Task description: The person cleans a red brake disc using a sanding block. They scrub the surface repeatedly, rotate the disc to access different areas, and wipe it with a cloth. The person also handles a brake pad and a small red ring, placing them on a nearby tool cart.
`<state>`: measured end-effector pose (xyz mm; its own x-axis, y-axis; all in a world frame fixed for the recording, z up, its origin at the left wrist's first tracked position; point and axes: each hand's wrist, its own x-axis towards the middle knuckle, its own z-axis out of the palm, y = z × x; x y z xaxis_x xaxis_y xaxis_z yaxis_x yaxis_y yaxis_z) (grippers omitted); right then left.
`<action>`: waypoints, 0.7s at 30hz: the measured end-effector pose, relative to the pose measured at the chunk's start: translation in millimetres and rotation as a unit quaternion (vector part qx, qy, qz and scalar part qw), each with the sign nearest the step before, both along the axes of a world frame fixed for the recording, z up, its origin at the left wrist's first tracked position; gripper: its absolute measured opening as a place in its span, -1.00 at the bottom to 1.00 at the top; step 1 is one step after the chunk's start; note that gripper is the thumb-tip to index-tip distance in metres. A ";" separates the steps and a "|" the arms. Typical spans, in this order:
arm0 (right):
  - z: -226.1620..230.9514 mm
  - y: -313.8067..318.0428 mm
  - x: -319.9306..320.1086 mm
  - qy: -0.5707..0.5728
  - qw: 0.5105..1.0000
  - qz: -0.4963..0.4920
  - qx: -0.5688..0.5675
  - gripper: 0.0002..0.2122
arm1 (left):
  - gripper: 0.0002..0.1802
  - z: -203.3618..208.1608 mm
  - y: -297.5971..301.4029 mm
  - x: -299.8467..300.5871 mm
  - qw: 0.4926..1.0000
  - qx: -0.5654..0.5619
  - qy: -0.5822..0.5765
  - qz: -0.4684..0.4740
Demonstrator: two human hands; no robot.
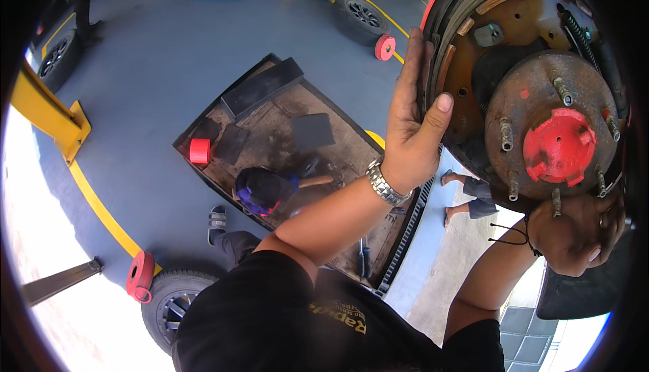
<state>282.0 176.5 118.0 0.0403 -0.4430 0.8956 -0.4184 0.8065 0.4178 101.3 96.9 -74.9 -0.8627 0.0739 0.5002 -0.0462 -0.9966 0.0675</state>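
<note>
A drum brake assembly fills the upper right, with its rusty wheel hub point(503, 101) exposed. The hub has several threaded studs and a red-painted centre. Curved brake shoes point(443, 71) run along the assembly's left and upper edge. My left hand point(414, 128) lies against that left edge, fingers stretched upward and thumb apart in front. Under the hub is my right hand point(571, 237), its fingers curled in. The hub's lower edge and the hand itself hide what those fingers grip, if anything. A coil spring point(583, 42) shows at the upper right of the assembly.
Below lies a large dark-rimmed tray point(193, 125) holding a long black box point(263, 88), a red cylinder point(199, 151) and a dark bundle point(267, 188). Wheels point(177, 308) and red round parts point(140, 274) lie around. A yellow post base point(71, 132) stands left; another person's legs point(473, 199) show right.
</note>
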 end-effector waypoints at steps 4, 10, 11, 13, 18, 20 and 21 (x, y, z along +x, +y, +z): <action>-3.2 -7.0 6.0 -0.008 0.999 -0.018 -0.044 -0.58 | -0.45 -23.4 -8.5 0.8 0.990 -0.111 0.057 0.064; -5.5 -23.8 9.5 -0.017 0.990 -0.112 -0.082 -0.55 | -0.43 -20.1 -17.4 12.0 0.976 -0.184 0.064 0.094; -5.8 -25.7 4.9 -0.022 0.988 -0.124 -0.091 -0.54 | -0.43 -16.4 -17.7 10.2 0.976 -0.189 0.057 0.087; -10.0 -34.1 4.8 -0.057 0.984 -0.120 -0.117 -0.51 | -0.42 -10.1 -21.2 1.2 0.982 -0.166 0.056 0.066; -19.3 -51.1 6.6 -0.075 0.970 -0.139 -0.185 -0.49 | -0.50 45.2 -34.6 -70.6 0.968 -0.099 0.216 0.079; -27.0 -44.7 -5.1 -0.058 0.966 -0.156 -0.199 -0.51 | -0.45 60.8 -29.9 -93.0 0.956 -0.071 0.271 0.089; -27.3 -47.8 -8.7 -0.052 0.962 -0.172 -0.204 -0.52 | -0.42 64.1 -30.7 -97.8 0.951 -0.054 0.293 0.087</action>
